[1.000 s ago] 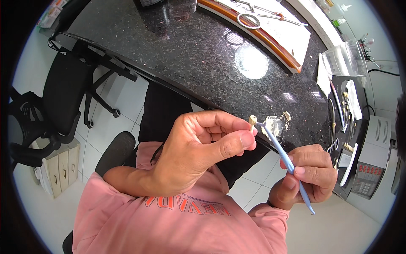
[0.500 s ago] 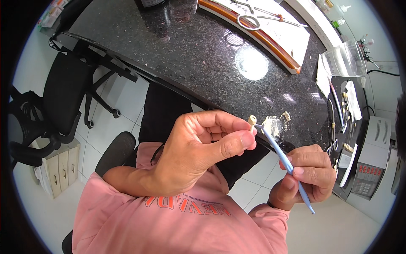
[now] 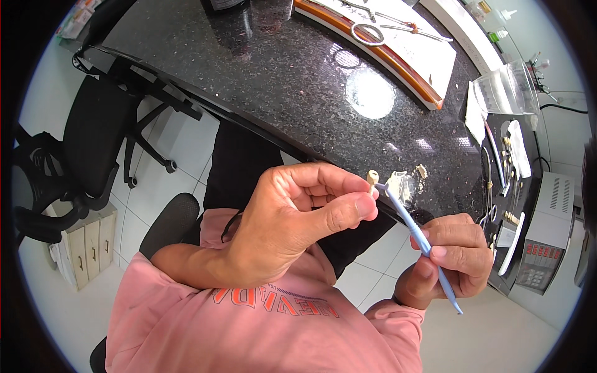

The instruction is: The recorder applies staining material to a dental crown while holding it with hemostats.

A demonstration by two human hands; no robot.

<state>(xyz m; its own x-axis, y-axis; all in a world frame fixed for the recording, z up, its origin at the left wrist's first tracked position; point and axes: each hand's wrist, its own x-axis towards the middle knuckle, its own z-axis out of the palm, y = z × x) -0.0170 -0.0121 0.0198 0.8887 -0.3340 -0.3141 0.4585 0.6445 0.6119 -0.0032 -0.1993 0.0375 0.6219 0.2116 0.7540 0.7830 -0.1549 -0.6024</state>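
Left hand [image 3: 292, 227] pinches small cream piece [image 3: 372, 178]; right hand [image 3: 451, 258] grips blue tool [image 3: 418, 237], long axis slanting up-left, tip touching piece.

A dark speckled stone counter [image 3: 280, 68] curves across the upper part of the view, glossy, with a round bright reflection of a lamp on it. On its far side lies a long wooden-edged tray [image 3: 398, 74] lined with white paper, carrying scissors [image 3: 367, 34] and thin metal tools. Near the front edge sit small pale crumbs [image 3: 421, 171] and a whitish smear [image 3: 398, 184], while toward the right end lie a clear plastic bag [image 3: 507, 87], white paper [image 3: 474, 115] and more metal tools [image 3: 507, 165].
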